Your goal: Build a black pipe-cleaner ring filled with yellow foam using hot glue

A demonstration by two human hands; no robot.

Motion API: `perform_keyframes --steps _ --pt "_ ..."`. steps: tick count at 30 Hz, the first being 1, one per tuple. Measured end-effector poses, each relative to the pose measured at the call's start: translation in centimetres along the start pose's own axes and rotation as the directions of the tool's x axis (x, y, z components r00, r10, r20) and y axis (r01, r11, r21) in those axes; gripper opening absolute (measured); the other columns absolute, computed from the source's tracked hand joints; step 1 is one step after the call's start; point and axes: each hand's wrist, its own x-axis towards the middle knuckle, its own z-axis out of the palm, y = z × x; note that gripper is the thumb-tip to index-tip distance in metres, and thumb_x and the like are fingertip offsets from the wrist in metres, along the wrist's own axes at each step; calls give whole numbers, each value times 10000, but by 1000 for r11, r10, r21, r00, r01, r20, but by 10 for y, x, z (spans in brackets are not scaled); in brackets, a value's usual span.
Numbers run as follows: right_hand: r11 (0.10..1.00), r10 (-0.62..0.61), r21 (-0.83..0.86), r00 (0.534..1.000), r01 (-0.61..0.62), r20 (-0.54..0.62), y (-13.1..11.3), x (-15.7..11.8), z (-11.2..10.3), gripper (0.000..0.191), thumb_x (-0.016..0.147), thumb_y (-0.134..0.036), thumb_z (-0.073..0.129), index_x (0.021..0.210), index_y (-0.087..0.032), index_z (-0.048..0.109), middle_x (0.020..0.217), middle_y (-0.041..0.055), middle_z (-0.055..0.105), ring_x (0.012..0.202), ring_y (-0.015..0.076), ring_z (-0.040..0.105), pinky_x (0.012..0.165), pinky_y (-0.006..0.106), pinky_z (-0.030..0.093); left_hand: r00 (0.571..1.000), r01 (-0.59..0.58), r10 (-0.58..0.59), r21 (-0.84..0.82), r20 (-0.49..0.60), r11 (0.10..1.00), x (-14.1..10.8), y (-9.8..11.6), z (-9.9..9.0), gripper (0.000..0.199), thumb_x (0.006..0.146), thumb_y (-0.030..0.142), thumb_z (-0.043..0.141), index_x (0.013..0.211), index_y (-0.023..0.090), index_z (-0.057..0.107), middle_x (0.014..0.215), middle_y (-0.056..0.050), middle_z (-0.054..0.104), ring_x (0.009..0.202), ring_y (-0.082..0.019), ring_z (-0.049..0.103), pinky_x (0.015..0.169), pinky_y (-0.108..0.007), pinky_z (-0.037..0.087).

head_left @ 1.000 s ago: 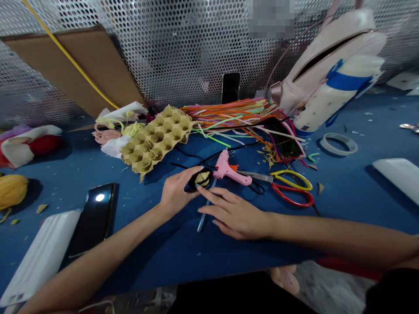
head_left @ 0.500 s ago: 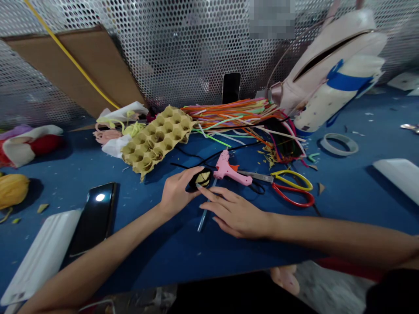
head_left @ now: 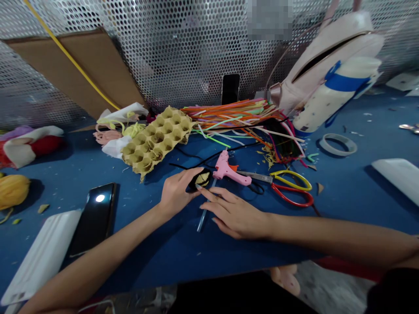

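My left hand (head_left: 176, 189) is closed around a small black-wrapped piece (head_left: 203, 179) with a pale yellow opening facing up. It looks like a cup cut from egg carton, though its underside is hidden by the fingers. My right hand (head_left: 235, 213) has its fingers stretched out and apart, and the index fingertip touches the rim of the piece. Just beyond the hands lies a pink glue gun (head_left: 225, 168), its clear glue stick (head_left: 202, 220) running out under my right fingers. Scissors (head_left: 291, 187) with yellow and red handles lie right of the glue gun, blades toward it.
An egg carton (head_left: 157, 139) and a bundle of colourful pipe cleaners (head_left: 229, 113) lie behind my hands. A phone (head_left: 94, 218) and a white strip-shaped case (head_left: 42, 253) are at left. A tape roll (head_left: 338, 145), a bottle (head_left: 334, 98) and a pale bag (head_left: 330, 52) occupy the right side.
Both hands keep nearly the same pose around the black-wrapped piece. The whole view has shifted very slightly; nothing was picked up or let go.
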Motion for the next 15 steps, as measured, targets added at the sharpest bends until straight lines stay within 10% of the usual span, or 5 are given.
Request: perform_keyframes --steps 15 --pt "992 -103 65 994 106 -48 3 0 -2 401 938 -150 531 1321 -60 608 1590 250 509 1435 325 453 1150 455 491 993 107 -102 -92 51 990 -2 4 1 475 884 296 796 1334 237 655 1234 -62 804 1013 -209 811 888 -264 635"
